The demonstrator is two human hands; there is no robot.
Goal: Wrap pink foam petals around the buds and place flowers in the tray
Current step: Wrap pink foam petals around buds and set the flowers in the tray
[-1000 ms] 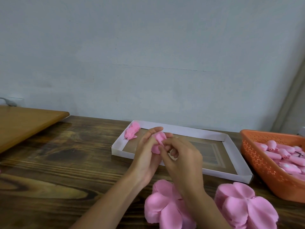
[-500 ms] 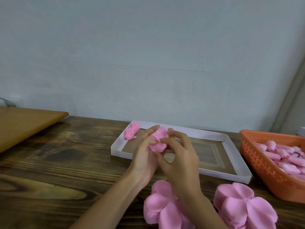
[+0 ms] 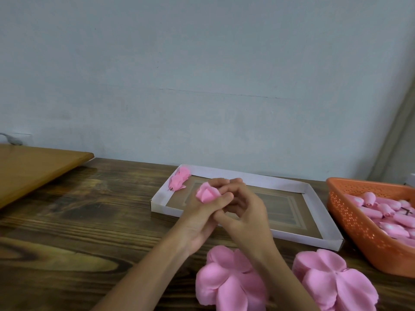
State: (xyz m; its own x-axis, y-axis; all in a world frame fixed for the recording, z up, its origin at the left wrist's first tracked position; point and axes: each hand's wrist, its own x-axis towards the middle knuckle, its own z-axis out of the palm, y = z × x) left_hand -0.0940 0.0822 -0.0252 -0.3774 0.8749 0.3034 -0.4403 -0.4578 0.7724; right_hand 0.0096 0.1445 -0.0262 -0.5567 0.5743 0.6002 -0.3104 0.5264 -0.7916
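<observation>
Wrapping looks nearly finished: the flower now sits turned leftward, pinched at the fingertips of the left hand. The right hand curls just beside it, hold unclear, with the tray beyond.

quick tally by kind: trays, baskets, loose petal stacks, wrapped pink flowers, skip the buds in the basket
white cardboard tray: 1
orange perforated plastic basket: 1
flat pink foam petal stacks: 2
wrapped pink foam flowers: 2 (one in the tray's corner, one in the left hand)
total: 6
</observation>
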